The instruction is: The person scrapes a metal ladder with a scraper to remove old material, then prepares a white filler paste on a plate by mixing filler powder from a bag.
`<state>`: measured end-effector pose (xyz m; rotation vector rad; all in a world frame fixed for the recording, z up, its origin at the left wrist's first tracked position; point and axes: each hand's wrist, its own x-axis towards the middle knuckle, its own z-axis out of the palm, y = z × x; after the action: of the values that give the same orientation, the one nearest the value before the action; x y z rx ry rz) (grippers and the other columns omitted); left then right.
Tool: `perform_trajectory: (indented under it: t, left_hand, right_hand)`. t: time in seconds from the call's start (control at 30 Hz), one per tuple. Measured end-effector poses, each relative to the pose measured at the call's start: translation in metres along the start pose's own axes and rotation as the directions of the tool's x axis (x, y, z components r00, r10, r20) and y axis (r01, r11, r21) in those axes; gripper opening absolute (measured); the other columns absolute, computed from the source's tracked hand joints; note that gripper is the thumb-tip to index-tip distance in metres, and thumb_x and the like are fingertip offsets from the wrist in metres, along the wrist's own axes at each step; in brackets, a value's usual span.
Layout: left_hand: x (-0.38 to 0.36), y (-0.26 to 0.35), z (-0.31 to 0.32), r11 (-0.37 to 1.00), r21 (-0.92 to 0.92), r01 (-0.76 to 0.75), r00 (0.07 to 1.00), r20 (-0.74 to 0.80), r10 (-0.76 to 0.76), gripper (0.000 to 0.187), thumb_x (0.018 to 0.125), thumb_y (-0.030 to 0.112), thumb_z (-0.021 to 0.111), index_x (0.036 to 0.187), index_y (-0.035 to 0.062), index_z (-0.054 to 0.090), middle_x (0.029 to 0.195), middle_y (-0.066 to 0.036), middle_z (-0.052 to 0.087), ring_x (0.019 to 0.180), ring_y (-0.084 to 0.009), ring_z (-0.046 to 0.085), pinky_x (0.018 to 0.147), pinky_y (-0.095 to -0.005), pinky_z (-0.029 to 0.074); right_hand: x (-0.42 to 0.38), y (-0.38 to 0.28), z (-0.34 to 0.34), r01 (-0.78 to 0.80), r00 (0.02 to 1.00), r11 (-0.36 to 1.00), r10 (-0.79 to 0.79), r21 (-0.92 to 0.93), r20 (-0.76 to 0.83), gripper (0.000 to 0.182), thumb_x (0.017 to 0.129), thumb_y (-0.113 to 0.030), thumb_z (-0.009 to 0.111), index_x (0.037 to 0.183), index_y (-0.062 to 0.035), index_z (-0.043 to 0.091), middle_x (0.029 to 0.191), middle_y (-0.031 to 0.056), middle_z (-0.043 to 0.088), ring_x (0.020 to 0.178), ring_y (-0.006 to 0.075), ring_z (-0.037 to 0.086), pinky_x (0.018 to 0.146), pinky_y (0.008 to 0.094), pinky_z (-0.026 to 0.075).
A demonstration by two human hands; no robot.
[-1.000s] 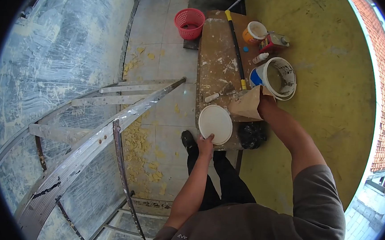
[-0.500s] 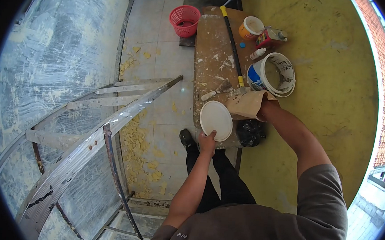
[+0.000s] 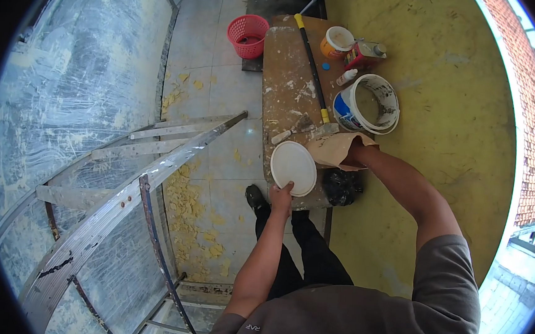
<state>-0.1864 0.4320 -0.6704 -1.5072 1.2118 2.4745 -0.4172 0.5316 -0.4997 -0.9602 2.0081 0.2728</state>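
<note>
My left hand (image 3: 281, 199) is closed on the near edge of a round white lid (image 3: 293, 167), thumb on top. The lid is over the front end of a paint-spotted brown table (image 3: 281, 62). My right hand (image 3: 361, 154) reaches into the mouth of a brown paper bag (image 3: 331, 149) lying on its side; its fingers are hidden inside. Just beyond the lid lies a scraper (image 3: 290, 130) with a pale handle, and another wide blade (image 3: 327, 129) shows beside the bag. A black plastic bag (image 3: 342, 187) sits below the paper bag.
A white-and-blue bucket (image 3: 346, 108), a small white bottle (image 3: 347, 77), an orange tub (image 3: 335, 44), a red container (image 3: 365, 55) and a black-and-yellow pole (image 3: 312, 64) are on the table. A metal ladder (image 3: 115, 209) stands left. A red basket (image 3: 247, 35) is beyond; yellow flakes (image 3: 183, 214) litter the floor.
The view has shifted slightly, so the table and its things appear a little farther left. My left hand still grips the lid, and my right hand is still inside the paper bag.
</note>
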Motion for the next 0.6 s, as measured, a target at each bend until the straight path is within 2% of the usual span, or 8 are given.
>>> perform_trajectory:
  t: [0.07,0.1,0.17,0.3,0.37,0.4,0.47,0.6]
  left_hand:
    - [0.0,0.001,0.003,0.999,0.009,-0.044,0.998,-0.051,0.045,0.024,0.084,0.008,0.064,0.106,-0.0007,0.061,0.087,-0.008,0.067,0.064,-0.015,0.061,0.05,-0.0281,0.045]
    - [0.0,0.002,0.004,0.999,0.01,-0.045,0.998,-0.048,0.045,0.024,0.084,0.008,0.064,0.106,-0.0007,0.061,0.087,-0.008,0.067,0.064,-0.015,0.061,0.05,-0.0281,0.045]
    - [0.004,-0.001,0.002,0.998,0.012,-0.066,0.997,-0.028,0.067,0.024,0.083,0.008,0.065,0.105,-0.0003,0.061,0.087,-0.008,0.067,0.065,-0.0157,0.061,0.05,-0.0282,0.045]
    - [0.0,0.006,0.003,0.997,0.025,-0.073,0.997,-0.029,0.074,0.026,0.083,0.008,0.065,0.107,-0.0011,0.06,0.088,-0.009,0.067,0.066,-0.0164,0.062,0.049,-0.0284,0.045]
    - [-0.004,0.012,0.003,0.994,0.11,-0.019,0.996,-0.081,0.028,0.035,0.083,0.0,0.062,0.117,-0.0013,0.053,0.103,-0.013,0.065,0.084,-0.0238,0.066,0.065,-0.033,0.054]
    - [-0.008,0.014,0.003,0.993,0.113,-0.022,0.996,-0.08,0.031,0.035,0.083,0.0,0.062,0.117,-0.0013,0.053,0.103,-0.013,0.065,0.084,-0.0238,0.066,0.065,-0.033,0.054]
    - [-0.012,0.016,0.003,0.999,0.024,-0.041,0.996,-0.077,0.042,0.037,0.083,-0.002,0.06,0.119,-0.002,0.052,0.11,-0.016,0.063,0.094,-0.0266,0.064,0.078,-0.0367,0.054]
    - [-0.016,0.015,0.0,0.98,-0.104,-0.167,0.986,-0.04,0.164,0.039,0.083,-0.004,0.059,0.121,-0.0028,0.051,0.113,-0.016,0.061,0.1,-0.0271,0.062,0.085,-0.038,0.051]
  right_hand:
    - [0.003,0.004,0.004,0.033,0.996,0.999,-0.034,-0.011,-0.087,0.048,0.089,-0.044,0.044,0.126,-0.0156,0.056,0.129,0.0118,0.056,0.117,0.0282,0.053,0.095,0.0393,0.041]
    - [0.006,0.007,0.007,0.042,0.989,0.999,-0.044,-0.02,-0.144,0.046,0.088,-0.041,0.046,0.122,-0.0143,0.06,0.124,0.012,0.06,0.112,0.0284,0.058,0.091,0.039,0.044]
    - [0.038,0.031,0.031,0.168,0.974,0.986,-0.169,-0.022,-0.148,0.044,0.086,-0.039,0.05,0.117,-0.0115,0.062,0.118,0.0147,0.063,0.104,0.0308,0.062,0.088,0.0414,0.046]
    - [0.021,0.034,0.017,0.146,0.971,0.985,-0.161,-0.097,-0.174,0.042,0.082,-0.037,0.054,0.111,-0.0085,0.065,0.111,0.0165,0.065,0.098,0.0326,0.064,0.085,0.0425,0.049]
    - [0.001,0.022,-0.008,0.132,0.988,0.931,-0.095,-0.34,0.124,0.037,0.086,-0.039,0.05,0.101,-0.0122,0.07,0.103,0.0143,0.068,0.094,0.0328,0.064,0.081,0.0424,0.05]
    - [-0.004,0.022,-0.011,0.131,0.988,0.932,-0.095,-0.339,0.12,0.037,0.086,-0.039,0.05,0.101,-0.0122,0.07,0.103,0.0143,0.068,0.094,0.0328,0.064,0.081,0.0424,0.05]
    - [-0.014,0.025,-0.014,0.054,0.997,0.99,-0.048,-0.128,0.053,0.042,0.077,-0.033,0.056,0.11,-0.01,0.067,0.107,0.0178,0.066,0.096,0.0347,0.064,0.083,0.0414,0.05]
    - [-0.029,0.03,-0.018,0.059,0.998,0.995,-0.059,-0.083,0.004,0.04,0.077,-0.03,0.057,0.111,-0.0116,0.067,0.107,0.0181,0.066,0.096,0.0348,0.064,0.083,0.0417,0.05]
